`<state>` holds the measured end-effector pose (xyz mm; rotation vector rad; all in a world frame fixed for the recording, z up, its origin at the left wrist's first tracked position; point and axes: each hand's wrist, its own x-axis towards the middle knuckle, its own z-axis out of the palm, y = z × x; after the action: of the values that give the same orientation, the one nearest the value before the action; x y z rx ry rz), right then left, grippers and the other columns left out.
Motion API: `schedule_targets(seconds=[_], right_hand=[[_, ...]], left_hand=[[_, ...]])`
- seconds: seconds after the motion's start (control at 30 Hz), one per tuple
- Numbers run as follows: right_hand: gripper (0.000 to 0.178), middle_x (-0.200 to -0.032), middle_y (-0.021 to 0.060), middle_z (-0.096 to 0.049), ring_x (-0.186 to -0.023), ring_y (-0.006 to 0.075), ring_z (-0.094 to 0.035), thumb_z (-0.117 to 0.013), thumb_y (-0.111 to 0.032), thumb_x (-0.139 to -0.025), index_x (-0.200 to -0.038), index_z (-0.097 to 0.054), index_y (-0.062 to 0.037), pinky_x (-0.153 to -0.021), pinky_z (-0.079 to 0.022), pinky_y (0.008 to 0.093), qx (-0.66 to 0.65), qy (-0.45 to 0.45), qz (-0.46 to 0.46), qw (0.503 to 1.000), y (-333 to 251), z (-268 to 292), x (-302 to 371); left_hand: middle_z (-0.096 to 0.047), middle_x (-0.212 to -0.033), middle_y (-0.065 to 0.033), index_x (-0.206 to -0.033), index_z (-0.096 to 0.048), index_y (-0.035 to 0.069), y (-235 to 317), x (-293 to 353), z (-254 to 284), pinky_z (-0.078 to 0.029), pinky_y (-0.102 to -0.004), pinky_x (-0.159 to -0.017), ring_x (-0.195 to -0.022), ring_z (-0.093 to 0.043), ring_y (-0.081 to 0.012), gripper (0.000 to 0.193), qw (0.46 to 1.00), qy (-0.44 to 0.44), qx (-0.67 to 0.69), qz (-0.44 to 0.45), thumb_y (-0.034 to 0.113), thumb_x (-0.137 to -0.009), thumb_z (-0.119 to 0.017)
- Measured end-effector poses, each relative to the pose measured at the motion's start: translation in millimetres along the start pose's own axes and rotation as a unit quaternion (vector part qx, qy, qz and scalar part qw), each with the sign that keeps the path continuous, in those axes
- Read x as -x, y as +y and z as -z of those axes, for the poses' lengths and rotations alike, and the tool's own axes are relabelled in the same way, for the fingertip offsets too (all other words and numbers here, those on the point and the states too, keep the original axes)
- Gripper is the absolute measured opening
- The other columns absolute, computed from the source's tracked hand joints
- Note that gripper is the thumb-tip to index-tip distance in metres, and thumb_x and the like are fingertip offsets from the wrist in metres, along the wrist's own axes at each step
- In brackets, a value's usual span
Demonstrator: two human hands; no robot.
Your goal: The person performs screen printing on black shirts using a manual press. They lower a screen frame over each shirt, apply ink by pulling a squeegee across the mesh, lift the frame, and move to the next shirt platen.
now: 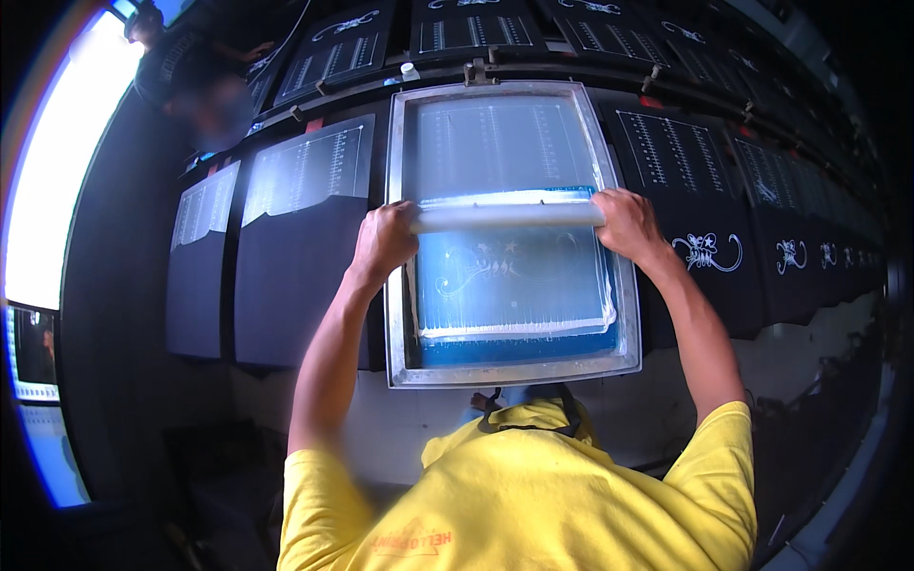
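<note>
A screen-printing frame (628, 324) with a pale metal rim lies in front of me over a dark panel. Its mesh (514, 300) looks grey at the far part and blue at the near part, with a scroll design faintly showing. Across the middle rests a long pale squeegee (505, 217). My left hand (386, 238) is closed round its left end, and my right hand (626, 224) is closed round the right end. White ink (519, 328) lies in a line near the mesh's near edge, and more runs along the squeegee's far side.
Black fabric panels stand on both sides, such as the left one (300, 271) and the right one (703, 209), with white printed marks. A rail with a hinge clamp (476, 71) and a small white container (409, 71) are beyond the frame. Another person (190, 71) stands at far left.
</note>
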<state>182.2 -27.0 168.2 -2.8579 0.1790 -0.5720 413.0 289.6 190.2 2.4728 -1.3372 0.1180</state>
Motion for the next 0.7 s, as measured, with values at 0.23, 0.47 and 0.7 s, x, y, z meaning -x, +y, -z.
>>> schedule_targets(seconds=[0.23,0.47,0.7], right_hand=[[0.031,-0.098,0.0135,-0.069,-0.093,0.0330,-0.067,-0.063,0.006,-0.068,-0.098,-0.066,-0.0007,-0.080,-0.056,0.0414,-0.035,0.017,-0.009,0.999,-54.5,-17.8,136.3],[0.031,-0.101,0.0144,-0.068,-0.097,0.0328,-0.066,-0.065,0.006,-0.066,-0.096,-0.064,0.0000,-0.084,-0.055,0.0409,-0.037,0.013,-0.023,0.999,-89.8,-28.5,200.0],[0.030,-0.103,0.0151,-0.067,-0.098,0.0324,-0.066,-0.065,0.006,-0.067,-0.096,-0.064,0.0013,-0.084,-0.055,0.0410,-0.003,0.018,-0.024,1.000,-68.4,-56.2,171.9]], left_hand=[[-0.071,-0.102,-0.0147,-0.098,-0.068,0.002,39.5,133.7,-19.4,-0.060,-0.0404,-0.079,-0.093,-0.071,-0.0319,0.031,1.000,-0.019,-0.010,-0.020,-0.007,-0.069,-0.064],[-0.068,-0.121,-0.0096,-0.109,-0.066,0.004,54.0,211.1,-44.3,-0.057,-0.0376,-0.092,-0.116,-0.064,-0.0276,0.046,0.999,-0.043,0.001,-0.004,-0.003,-0.063,-0.067],[-0.066,-0.127,-0.0110,-0.116,-0.065,0.004,24.8,183.0,-69.6,-0.056,-0.0367,-0.092,-0.120,-0.063,-0.0277,0.057,0.998,-0.018,-0.029,-0.056,0.001,-0.059,-0.072]])
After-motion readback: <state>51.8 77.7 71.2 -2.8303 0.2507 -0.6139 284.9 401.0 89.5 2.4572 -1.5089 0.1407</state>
